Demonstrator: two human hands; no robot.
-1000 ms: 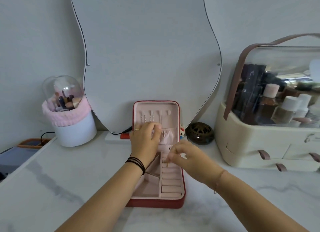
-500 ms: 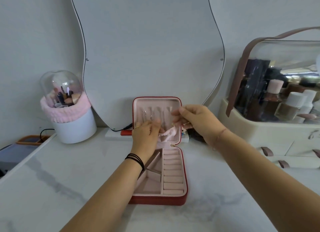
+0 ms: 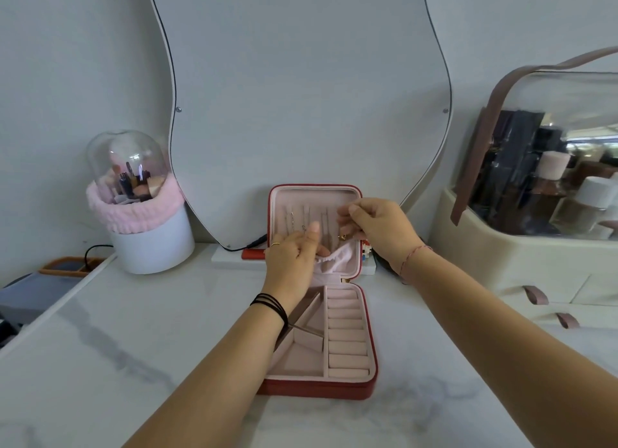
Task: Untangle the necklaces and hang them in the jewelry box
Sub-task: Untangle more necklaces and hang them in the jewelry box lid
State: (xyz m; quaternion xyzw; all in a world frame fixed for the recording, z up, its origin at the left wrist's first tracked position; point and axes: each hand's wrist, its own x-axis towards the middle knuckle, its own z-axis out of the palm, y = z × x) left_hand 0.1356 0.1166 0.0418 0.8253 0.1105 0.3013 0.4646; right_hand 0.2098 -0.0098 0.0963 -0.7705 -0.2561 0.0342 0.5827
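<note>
A red jewelry box with pink lining lies open on the marble table, its lid standing upright. Thin necklaces hang from the hooks inside the lid. My left hand pulls the elastic pouch at the bottom of the lid forward and down. My right hand is at the right side of the lid, fingers pinched on a fine chain with a small gold pendant dangling over the pouch. The chain itself is barely visible.
A wavy mirror leans on the wall behind the box. A white brush holder with a clear dome stands at left. A cream cosmetics organizer stands at right. A black cable runs behind the box.
My right hand rose from the ring rolls in the box's base to the right side of the lid, carrying the chain. My left hand stayed at the pouch.
</note>
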